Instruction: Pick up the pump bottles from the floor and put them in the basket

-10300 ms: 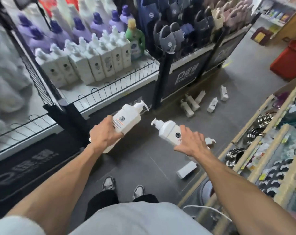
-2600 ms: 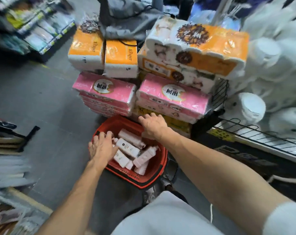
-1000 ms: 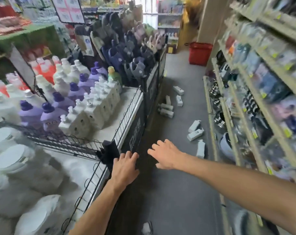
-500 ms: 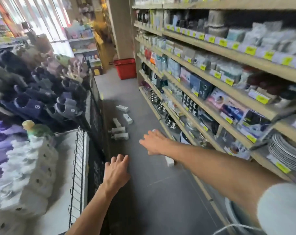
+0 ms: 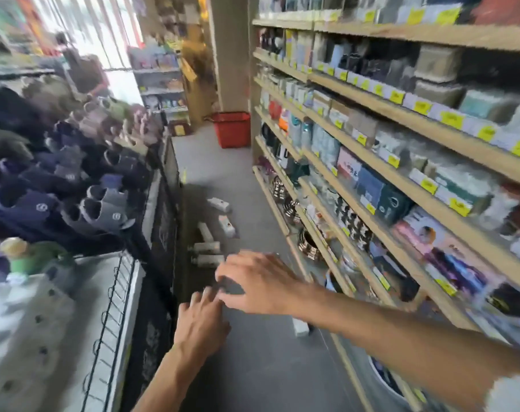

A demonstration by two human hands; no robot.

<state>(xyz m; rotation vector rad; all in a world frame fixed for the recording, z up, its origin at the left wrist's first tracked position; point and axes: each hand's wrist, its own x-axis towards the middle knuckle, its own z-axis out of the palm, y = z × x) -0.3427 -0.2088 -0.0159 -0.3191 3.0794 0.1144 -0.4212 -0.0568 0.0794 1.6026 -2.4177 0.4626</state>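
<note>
Several white pump bottles lie on the grey aisle floor ahead: one [image 5: 209,259] and another [image 5: 206,246] close together, one [image 5: 205,231] behind them, two farther off [image 5: 226,226] [image 5: 220,204]. One more bottle [image 5: 300,327] shows under my right forearm. My right hand [image 5: 257,282] reaches forward over the floor with spread fingers and holds nothing. My left hand [image 5: 200,321] is lower, fingers straight, empty. The basket with the collected bottles is out of view. The frame is blurred.
Wooden shelves [image 5: 372,179] of boxed goods and dishes line the right side. On the left stand a black display base [image 5: 166,221] with slippers [image 5: 59,185] and a wire-fenced shelf [image 5: 110,316]. A red basket [image 5: 232,129] sits at the aisle's far end.
The view has turned from the basket to the aisle and advanced along it. Both hands, emptied at the basket, now reach forward, closer to the bottles on the floor.
</note>
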